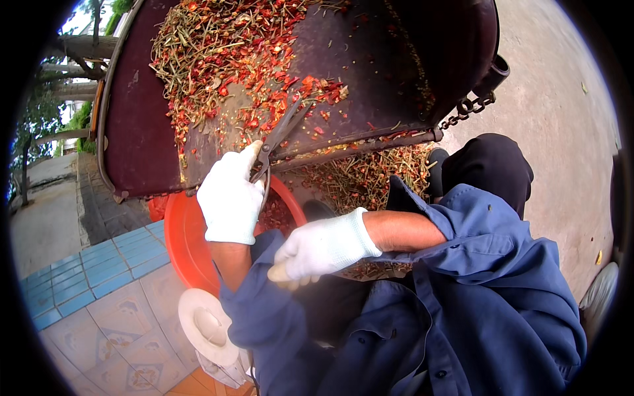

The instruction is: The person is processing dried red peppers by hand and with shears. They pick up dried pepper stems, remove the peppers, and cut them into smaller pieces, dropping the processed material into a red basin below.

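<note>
My left hand, in a white knitted glove with pale fingertips, holds metal scissors by the handles. Their blades point away from me, slightly apart, over dried red chili pieces and stems heaped on a dark red metal surface. My right hand, gloved the same way, reaches in from the right, nearer my body. Its fingers are curled in, and nothing shows in them. Below my left hand stands an orange-red plastic basin with dark red pieces in it, partly hidden by my arms.
More stems and chili bits lie on the ground under the metal edge. A chain hangs at the right corner. A pale round-topped object stands by the basin on patterned tiles. Blue tiles and trees are at the left.
</note>
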Tool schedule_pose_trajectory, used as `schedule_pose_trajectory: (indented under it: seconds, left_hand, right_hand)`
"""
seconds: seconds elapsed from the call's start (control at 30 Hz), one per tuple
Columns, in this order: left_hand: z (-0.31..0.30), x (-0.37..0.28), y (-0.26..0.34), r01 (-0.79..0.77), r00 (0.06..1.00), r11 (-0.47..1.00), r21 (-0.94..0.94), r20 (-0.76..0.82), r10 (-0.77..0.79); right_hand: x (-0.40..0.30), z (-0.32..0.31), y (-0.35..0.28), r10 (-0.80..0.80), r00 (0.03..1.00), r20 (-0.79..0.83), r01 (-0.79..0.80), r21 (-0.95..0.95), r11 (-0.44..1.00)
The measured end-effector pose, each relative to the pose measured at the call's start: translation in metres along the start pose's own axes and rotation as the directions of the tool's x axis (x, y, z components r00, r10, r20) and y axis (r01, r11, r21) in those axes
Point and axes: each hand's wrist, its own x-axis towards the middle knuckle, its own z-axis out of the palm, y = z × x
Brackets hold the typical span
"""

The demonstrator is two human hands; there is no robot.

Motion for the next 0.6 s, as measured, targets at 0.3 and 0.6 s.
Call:
schedule_pose_trajectory:
  seconds: [0.3, 0.6]
  left_hand:
    - [-0.0055, -0.0047, -0.0027, 0.003, 1.0, 0.997, 0.072, 0.027, -0.005]
    - [-0.0036, -0.0037, -0.0033, -0.051, 0.999, 0.986, 0.159, 0.019, 0.048]
  right_hand:
    - [-0.0003, 0.0031, -0.007, -0.01, 1.0, -0.002, 0.01, -0.013, 1.0]
    - [-0.0005, 0.0032, -0.0076, -0.011, 1.0, -0.014, 0.011, 0.002, 1.0]
